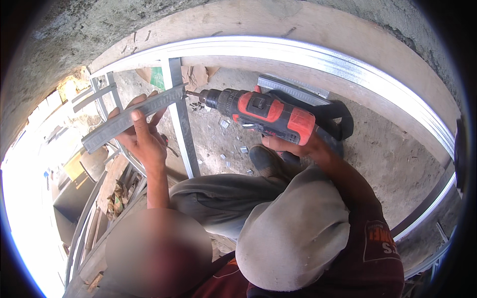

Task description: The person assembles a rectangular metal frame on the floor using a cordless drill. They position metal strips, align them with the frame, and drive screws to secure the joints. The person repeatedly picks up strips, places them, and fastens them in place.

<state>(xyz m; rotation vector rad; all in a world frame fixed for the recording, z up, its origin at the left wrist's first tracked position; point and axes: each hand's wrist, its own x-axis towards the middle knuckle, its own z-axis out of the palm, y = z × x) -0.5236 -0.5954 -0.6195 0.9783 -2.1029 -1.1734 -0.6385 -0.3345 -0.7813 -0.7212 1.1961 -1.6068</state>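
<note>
My left hand (146, 139) grips a short grey metal channel (165, 100), the thumb on top and the fingers behind it. The channel slants up to the right, in front of an upright metal stud (183, 126). My right hand (289, 145) is wrapped around the handle of a red and black cordless drill (271, 113), which partly hides the fingers. The drill lies on its side in the air, its bit (193, 93) pointing left at the channel's right end. Whether the bit touches the metal I cannot tell.
A long shiny metal rail (278, 47) runs along a wooden board (343, 30) by the rough wall. Metal scraps (243, 149) litter the concrete floor. Beyond the drill lie another channel piece (293, 89) and a black strap (343, 119). Wood and debris (114, 186) lie at the left.
</note>
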